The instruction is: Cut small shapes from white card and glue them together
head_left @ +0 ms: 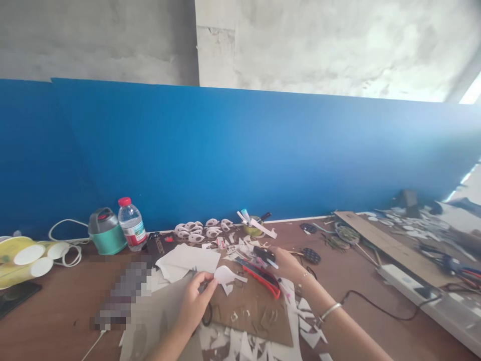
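Observation:
My left hand (pixel 199 296) pinches a white paper cutout (pixel 224 274), rounded with thin prongs, above the brown cardboard (pixel 255 311). My right hand (pixel 284 261) reaches into the paper scraps beyond the cardboard, right beside a black tool (pixel 264 254) whose exact kind I cannot make out. The right fingers are blurred and partly hidden, so whether they grip it is unclear. Between the hands, a red utility knife (pixel 263 277) lies slanted across the cardboard. White offcuts (pixel 244 346) are strewn around the board, and curved slivers rest on it.
White looped paper pieces (pixel 195 231) sit in rows at the back. White sheets (pixel 188 263) lie left of the board. A water bottle (pixel 132 225), a green container (pixel 107 238) and yellow-white cups (pixel 33 260) stand left. On the right are a power strip (pixel 406 283) and cable.

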`<state>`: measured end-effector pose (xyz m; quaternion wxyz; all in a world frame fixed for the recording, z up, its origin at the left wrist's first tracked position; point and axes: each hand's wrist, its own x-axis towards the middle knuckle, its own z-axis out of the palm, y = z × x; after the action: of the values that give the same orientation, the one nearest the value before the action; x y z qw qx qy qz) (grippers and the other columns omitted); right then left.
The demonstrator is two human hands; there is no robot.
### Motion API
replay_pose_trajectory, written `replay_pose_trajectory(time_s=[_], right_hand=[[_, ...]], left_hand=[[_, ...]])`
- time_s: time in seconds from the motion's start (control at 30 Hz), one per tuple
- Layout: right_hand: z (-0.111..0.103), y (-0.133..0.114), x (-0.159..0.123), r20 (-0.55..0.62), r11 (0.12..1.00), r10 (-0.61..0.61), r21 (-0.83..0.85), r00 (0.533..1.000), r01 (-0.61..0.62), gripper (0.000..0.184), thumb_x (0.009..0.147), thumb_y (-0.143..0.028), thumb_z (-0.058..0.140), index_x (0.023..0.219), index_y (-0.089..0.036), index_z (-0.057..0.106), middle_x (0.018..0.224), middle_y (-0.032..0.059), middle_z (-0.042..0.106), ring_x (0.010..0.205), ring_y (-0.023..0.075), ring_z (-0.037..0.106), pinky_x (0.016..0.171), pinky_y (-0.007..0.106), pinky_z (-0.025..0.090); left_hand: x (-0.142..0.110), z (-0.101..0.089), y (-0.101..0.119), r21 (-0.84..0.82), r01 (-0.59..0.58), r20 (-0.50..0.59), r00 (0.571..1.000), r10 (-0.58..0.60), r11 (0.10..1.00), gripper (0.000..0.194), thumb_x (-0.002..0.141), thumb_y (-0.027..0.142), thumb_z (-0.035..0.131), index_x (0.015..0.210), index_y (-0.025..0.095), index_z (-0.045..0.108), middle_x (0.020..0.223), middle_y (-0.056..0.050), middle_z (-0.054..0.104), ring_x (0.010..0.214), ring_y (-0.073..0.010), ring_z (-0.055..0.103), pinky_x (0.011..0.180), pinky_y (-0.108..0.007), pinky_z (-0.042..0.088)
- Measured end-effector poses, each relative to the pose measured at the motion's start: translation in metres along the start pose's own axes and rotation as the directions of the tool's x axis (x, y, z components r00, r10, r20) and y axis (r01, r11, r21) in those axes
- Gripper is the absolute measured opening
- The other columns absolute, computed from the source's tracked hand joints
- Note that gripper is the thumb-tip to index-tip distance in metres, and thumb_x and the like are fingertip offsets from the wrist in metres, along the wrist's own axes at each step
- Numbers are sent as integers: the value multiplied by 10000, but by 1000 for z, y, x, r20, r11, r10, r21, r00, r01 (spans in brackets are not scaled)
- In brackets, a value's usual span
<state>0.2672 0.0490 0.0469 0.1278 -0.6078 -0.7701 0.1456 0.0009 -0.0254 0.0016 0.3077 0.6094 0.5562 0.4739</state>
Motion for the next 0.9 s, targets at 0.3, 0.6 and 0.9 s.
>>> replay_pose_trajectory(time_s=[0.3,0.6,0.9], right_hand=[[-2,-14,10,-9,994,-37,-99,999,36,421,683,-180,574,1104,-185,585,989,108,681,930,271,605,714,276,378],[-4,-37,10,-97,992,-86,-102,992,76,373,771,-228,546,1141,-195,568,1000,108,675,929,256,600,732,275,376],[13,-55,-26,-380,975,-177,56,908,214,220,778,-160,488,944,-215,620,1152,85,582,973,234,555,764,281,416]], left_hand=[[3,1,-5,-30,-16,-3,1000,16,999,277,774,431,532,734,185,653,768,-58,694,782,-239,619,733,-310,460],[2,0,-2,-75,25,-12,1000,-26,997,293,768,448,544,738,176,650,757,-49,698,769,-234,618,715,-299,459],[3,2,-2,-114,59,-38,997,-64,992,322,782,473,531,699,181,639,720,-28,686,756,-214,617,717,-280,454]])
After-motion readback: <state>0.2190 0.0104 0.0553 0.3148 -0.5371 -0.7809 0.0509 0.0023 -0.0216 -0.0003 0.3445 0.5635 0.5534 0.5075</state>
